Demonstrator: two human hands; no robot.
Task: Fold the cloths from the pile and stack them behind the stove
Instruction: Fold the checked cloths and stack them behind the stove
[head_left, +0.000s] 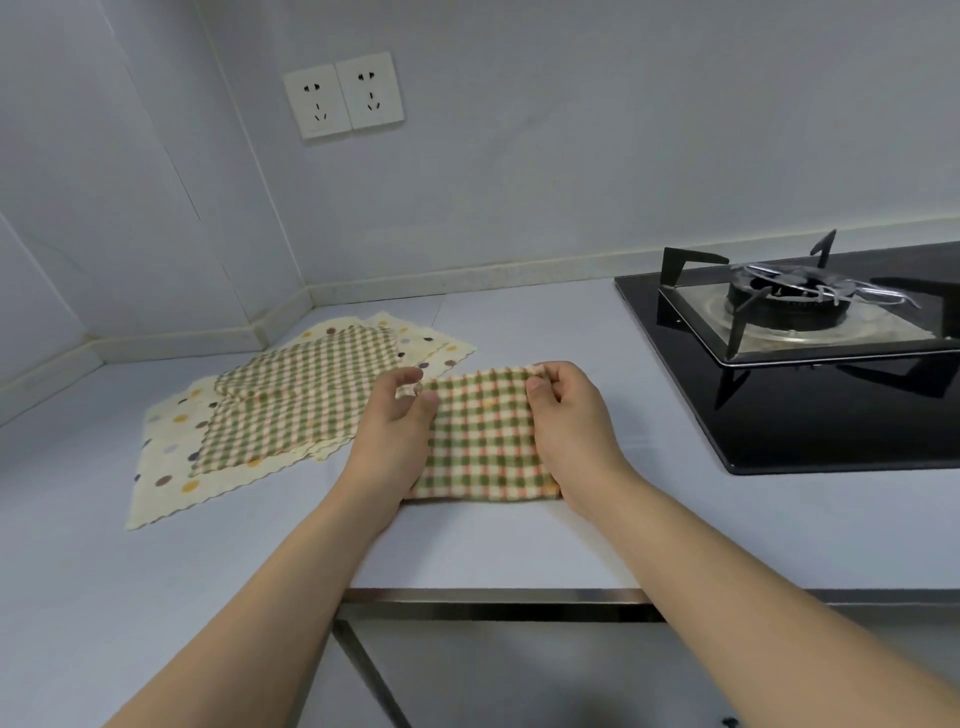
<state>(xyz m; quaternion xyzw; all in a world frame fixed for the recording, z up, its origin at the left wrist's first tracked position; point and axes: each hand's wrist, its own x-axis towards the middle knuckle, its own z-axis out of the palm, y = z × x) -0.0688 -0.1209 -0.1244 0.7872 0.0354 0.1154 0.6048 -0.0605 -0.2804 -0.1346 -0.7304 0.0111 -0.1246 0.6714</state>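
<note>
Lying left on the counter is the pile; the stove stands right. Both hands, left and right, pinch the folded cloth's far corners.

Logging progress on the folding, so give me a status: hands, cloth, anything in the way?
Left hand and right hand both pinch the checked cloth's far corners. Cloth lies folded on the counter. Pile waits left. Path to the stove unobstructed.

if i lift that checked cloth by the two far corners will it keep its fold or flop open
The green and orange checked cloth probably flops: its far edge already puckers where the left hand and right hand pinch it. It looks thin and light, so the fold likely sags open unless both layers are pinched. It should not slide much on the pale countertop.
</note>
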